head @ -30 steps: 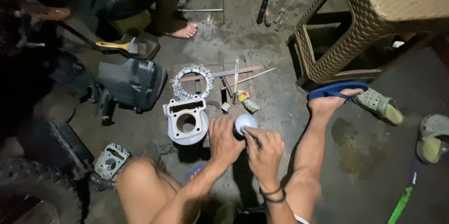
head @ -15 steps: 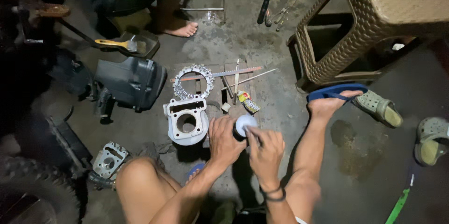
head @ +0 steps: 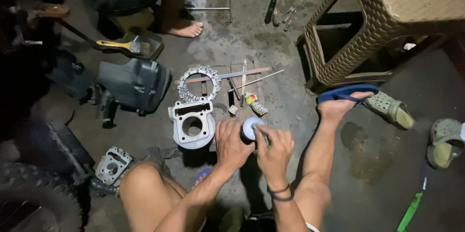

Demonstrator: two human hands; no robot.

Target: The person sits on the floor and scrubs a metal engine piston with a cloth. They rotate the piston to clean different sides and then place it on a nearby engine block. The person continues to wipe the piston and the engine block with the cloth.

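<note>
Squatting on a grimy concrete floor, the person has both hands wrapped around a small round metal part with a pale, shiny top, held low between the knees. Left hand is curled around its left side with the fingers closed on it, and the right hand grips from the right, fingertips pinched over the top edge. Can't tell if there's a tool in that right hand.

Just left of the hands sits a silver engine cylinder block with 1 big round bore, and right above that a toothed ring. A few thin rods and flat strips lie beside the ring, plus a small yellow tube. Farther left there's a dark engine casing, and a yellow-handled brush above it. A woven brown plastic stool stands top right. The person's right foot wears a blue flip-flop.
</note>
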